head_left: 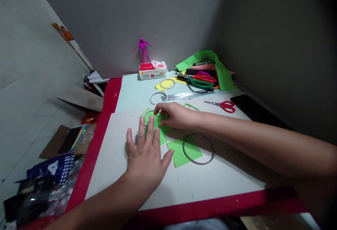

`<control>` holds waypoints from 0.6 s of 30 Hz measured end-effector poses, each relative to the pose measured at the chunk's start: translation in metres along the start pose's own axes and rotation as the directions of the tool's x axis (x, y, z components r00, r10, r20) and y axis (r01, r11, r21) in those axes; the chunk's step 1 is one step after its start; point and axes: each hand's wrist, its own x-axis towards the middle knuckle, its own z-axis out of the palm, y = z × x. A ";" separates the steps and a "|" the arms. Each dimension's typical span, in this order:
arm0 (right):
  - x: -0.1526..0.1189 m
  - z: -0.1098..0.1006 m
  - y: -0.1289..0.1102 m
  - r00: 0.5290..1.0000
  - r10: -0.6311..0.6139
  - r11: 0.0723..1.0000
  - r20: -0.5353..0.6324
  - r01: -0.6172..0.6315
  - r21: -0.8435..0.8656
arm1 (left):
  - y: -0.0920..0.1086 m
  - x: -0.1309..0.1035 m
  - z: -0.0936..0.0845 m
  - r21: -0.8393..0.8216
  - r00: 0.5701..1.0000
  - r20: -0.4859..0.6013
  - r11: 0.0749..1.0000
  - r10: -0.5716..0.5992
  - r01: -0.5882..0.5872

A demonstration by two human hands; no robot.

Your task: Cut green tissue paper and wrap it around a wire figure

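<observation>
My left hand (144,149) rests palm down with its fingers spread over green pieces (163,139) and the near part of a pale ring (148,112). Just beyond it, my right hand (172,115) is curled over the same green pieces, thumb and forefinger bent towards each other; whether anything thin lies between them is too small to tell. Nearer me, a large dark ring (212,153) lies partly on a green square (177,154). Another pale ring (150,99) lies behind my hands, and one more (167,88) lies on a yellow piece (159,85).
Red-handled scissors (228,106) and a black flat object (259,112) lie right. Thin wires (181,96) stretch behind my hands. A tissue pack (152,73) with a magenta figure (143,46) stands at the back, beside piled scissors (201,83) and a green strip (223,75).
</observation>
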 end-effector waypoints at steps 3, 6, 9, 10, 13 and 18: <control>0.002 -0.001 0.009 0.996 -0.087 0.993 -0.007 0.086 -0.083 | 0.001 -0.001 0.000 0.008 1.000 0.011 1.000 0.000 0.000; 0.006 -0.004 0.022 0.981 -0.192 0.970 0.039 0.196 -0.142 | 0.001 -0.001 0.001 0.014 1.000 -0.008 1.000 0.003 -0.002; 0.009 -0.006 0.028 0.956 -0.275 0.943 0.105 0.290 -0.165 | 0.002 -0.001 0.002 0.015 0.999 -0.044 1.000 0.017 -0.016; 0.011 -0.007 0.029 0.947 -0.297 0.933 0.125 0.315 -0.172 | 0.002 -0.001 0.002 0.013 0.998 -0.052 1.000 0.019 -0.019; 0.015 -0.011 0.028 0.918 -0.346 0.905 0.195 0.382 -0.188 | 0.002 -0.002 0.004 0.002 0.997 -0.070 1.000 0.017 -0.017; 0.020 -0.017 0.029 0.889 -0.379 0.865 0.258 0.439 -0.243 | 0.002 -0.004 0.006 -0.006 0.995 -0.098 1.000 0.019 -0.020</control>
